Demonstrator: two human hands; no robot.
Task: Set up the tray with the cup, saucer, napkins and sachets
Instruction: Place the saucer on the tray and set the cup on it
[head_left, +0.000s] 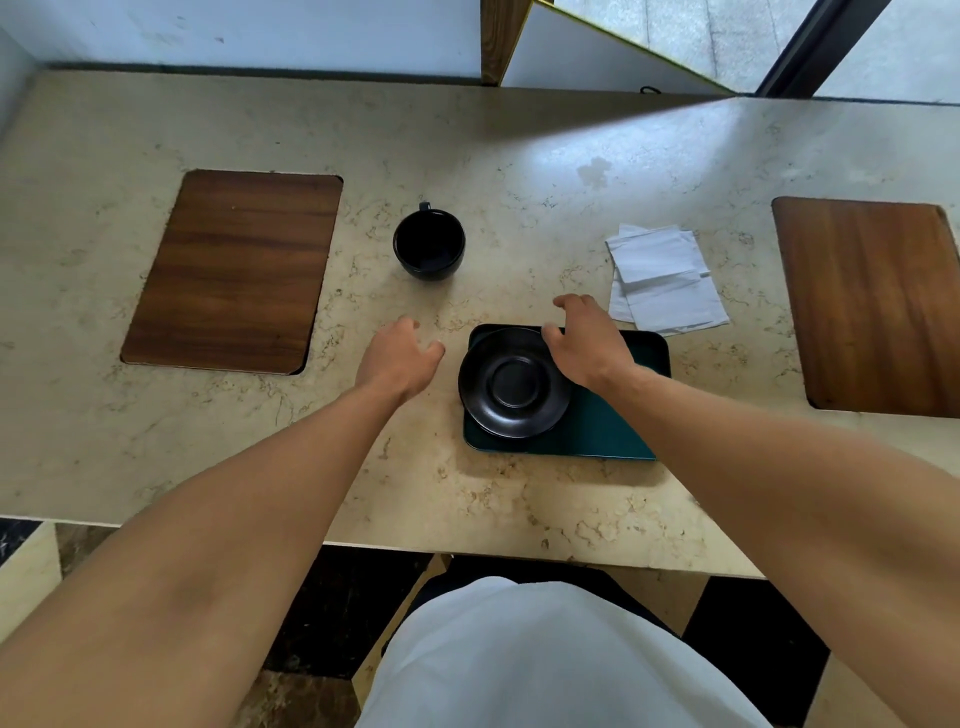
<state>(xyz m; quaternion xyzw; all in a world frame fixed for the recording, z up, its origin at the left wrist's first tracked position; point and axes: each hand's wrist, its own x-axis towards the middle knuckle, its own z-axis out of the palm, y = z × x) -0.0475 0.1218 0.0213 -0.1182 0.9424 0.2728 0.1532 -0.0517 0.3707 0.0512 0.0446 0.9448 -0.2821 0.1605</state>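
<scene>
A dark green tray (597, 431) lies on the marble counter in front of me. A black saucer (511, 384) sits on the tray's left half, overhanging its left edge. My right hand (584, 340) hovers over the tray's far edge beside the saucer, fingers spread, holding nothing. My left hand (402, 358) is open above the counter just left of the tray. A black cup (429, 245) stands upright farther back, beyond my left hand. White napkins (662, 280), with what look like sachets among them, lie to the right behind the tray.
Two wooden inlay panels are set into the counter, one at the left (234, 270) and one at the right (872, 306). A wall and a window frame (810, 47) run along the back. The counter's front edge (467, 551) is near my body.
</scene>
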